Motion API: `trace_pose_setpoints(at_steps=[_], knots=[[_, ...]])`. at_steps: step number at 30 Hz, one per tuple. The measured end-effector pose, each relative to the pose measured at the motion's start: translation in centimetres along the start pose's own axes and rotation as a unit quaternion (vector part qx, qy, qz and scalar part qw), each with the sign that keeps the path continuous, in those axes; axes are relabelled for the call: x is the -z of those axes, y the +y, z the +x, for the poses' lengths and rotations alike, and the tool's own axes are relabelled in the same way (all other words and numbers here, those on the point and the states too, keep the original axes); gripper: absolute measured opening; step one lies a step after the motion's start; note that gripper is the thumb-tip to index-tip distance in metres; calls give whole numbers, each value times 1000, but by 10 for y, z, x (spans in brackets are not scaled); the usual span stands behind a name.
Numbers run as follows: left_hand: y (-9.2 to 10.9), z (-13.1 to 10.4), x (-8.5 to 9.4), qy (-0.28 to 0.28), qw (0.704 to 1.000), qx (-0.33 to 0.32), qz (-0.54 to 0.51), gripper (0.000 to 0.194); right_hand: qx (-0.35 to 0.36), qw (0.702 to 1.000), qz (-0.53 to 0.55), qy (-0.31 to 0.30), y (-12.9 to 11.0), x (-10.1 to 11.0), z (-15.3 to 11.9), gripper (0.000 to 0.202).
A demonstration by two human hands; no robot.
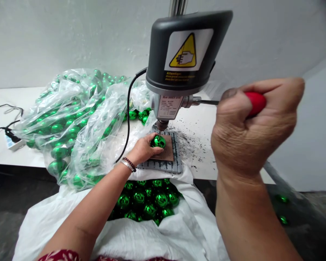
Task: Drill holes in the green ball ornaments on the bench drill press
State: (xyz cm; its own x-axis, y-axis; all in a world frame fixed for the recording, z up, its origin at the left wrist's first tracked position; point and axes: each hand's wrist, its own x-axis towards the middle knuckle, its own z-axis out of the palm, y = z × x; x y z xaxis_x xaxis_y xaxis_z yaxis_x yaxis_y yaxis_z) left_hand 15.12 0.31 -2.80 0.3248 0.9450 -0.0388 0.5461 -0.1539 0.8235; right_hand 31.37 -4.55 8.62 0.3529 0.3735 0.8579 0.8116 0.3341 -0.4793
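Note:
A shiny green ball ornament (pixel 159 144) sits on a brown board (pixel 169 152) over the grey drill base (pixel 176 166). My left hand (pixel 144 148) grips it from the left, thumb and fingers closed around its side. Right above the ball is the chuck of a small bench drill (pixel 163 123); its thin bit reaches down to the ball's top, and I cannot tell how deep it goes. My right hand (pixel 252 123) is wrapped round the red knob (pixel 255 104) of the drill's feed lever, raised at the right of the drill head.
Clear plastic bags of green balls (pixel 78 123) cover the table's left side. Below the table edge, a white cloth sack (pixel 152 239) holds several more balls (pixel 149 210). Dark shavings (pixel 197 148) litter the white tabletop. A black cable (pixel 128 119) hangs left of the drill.

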Motion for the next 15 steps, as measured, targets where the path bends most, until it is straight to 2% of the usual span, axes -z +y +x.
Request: trace_pose_setpoints(at_steps=[9,15], knots=[[-8,3,-4,5,1000,-16,8,63,-27,1000,7,14,-1,-1,-9,16],[-7,3,-4,4,1000,-16,11,64,-25,999,19,44,-1,-6,-15,9]])
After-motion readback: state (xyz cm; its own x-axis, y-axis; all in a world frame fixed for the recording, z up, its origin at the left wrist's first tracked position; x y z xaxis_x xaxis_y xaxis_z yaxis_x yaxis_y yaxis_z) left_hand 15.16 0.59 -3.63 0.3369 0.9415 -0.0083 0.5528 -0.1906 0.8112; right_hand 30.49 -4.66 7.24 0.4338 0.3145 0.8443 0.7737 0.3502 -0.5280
